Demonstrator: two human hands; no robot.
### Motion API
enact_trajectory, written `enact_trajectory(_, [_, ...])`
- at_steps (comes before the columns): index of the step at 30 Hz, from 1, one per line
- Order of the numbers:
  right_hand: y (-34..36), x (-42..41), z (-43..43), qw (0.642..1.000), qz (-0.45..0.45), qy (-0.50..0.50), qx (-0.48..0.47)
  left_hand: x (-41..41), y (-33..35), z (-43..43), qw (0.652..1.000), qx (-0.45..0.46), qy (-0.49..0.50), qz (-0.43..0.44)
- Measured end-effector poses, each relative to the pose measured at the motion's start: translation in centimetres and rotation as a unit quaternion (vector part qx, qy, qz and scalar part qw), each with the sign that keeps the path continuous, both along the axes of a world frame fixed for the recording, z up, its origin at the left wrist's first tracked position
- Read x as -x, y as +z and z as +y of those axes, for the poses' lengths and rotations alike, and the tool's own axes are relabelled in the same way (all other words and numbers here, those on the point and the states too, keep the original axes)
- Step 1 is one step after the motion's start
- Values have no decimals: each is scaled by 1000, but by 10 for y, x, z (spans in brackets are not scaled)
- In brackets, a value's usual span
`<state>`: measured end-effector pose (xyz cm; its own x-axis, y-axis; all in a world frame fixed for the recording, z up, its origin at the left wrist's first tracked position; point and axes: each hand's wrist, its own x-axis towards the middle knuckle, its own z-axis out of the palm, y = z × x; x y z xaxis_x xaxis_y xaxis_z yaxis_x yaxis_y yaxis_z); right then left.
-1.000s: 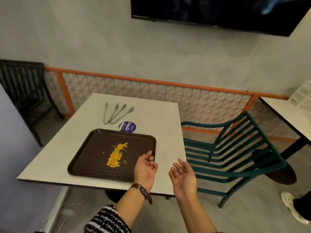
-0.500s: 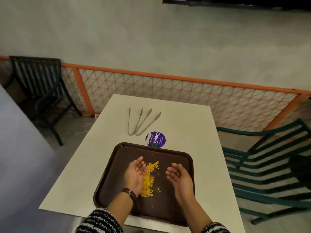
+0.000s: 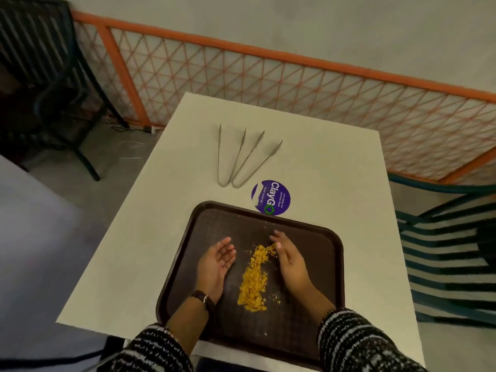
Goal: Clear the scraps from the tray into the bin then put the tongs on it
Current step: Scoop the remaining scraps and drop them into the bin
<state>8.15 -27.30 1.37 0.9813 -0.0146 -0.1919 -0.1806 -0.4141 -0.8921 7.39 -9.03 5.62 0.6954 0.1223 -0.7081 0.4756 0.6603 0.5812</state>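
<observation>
Well, one orange mesh fence [image 3: 295, 76] runs behind one white table [image 3: 322, 167], with two chairs flanking it: a dark chair [image 3: 48, 76] far left and a teal chair [image 3: 442, 253] at right. One brown tray [image 3: 316, 264] sits on the table's near end, overhanging the near edge.

Two hands hover low over the tray. The left hand [image 3: 216, 260] is palm up, fingers relaxed and grasping nothing. The right hand [image 3: 291, 260] stands on edge with straight fingers just beside the heap's far end, also grasping nothing.

Two pairs of metal tongs lie on the table beyond the tray, side by side: the left tongs [image 3: 220, 157] and the right tongs [image 3: 252, 159].

One heap of yellow scraps [image 3: 255, 280] lies on the tray between the hands, a few crumbs scattered round it. One round purple sticker [image 3: 271, 197] touches the tray's far rim. One watch [image 3: 204, 299] circles the left wrist.
</observation>
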Motion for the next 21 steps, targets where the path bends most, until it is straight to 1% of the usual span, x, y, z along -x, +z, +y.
enact_trajectory(3, [-23, -17, -7, 988, -25, 119, 96, -4, -13, 6, 1000, -19, -2, 8])
enact_trajectory(6, [-36, -24, -8, 971, -54, 168, 164, -5, -24, 13, 999, -30, 19, 16])
enact_trajectory(9, [-39, -18, 2, 958, -75, 224, 162, -4, -33, 20, 999, -28, 42, 18])
enact_trajectory(14, [-36, 14, 13, 928, -62, 355, 97, 1, -42, 25, 998, -23, 53, 19])
enact_trajectory(17, [-32, 35, 13, 932, -46, 357, 41, 3, -41, 25, 999, -29, 42, 17])
enact_trajectory(19, [-27, 46, 9, 951, -25, 308, 7, 4, -39, 24, 998, -56, 20, 9])
enact_trajectory(20, [-24, 51, 7, 963, -20, 268, -7, 5, -39, 22, 995, -97, 2, -6])
enact_trajectory(21, [-21, 57, 4, 974, -20, 223, -18, 8, -40, 22, 985, -164, -28, -33])
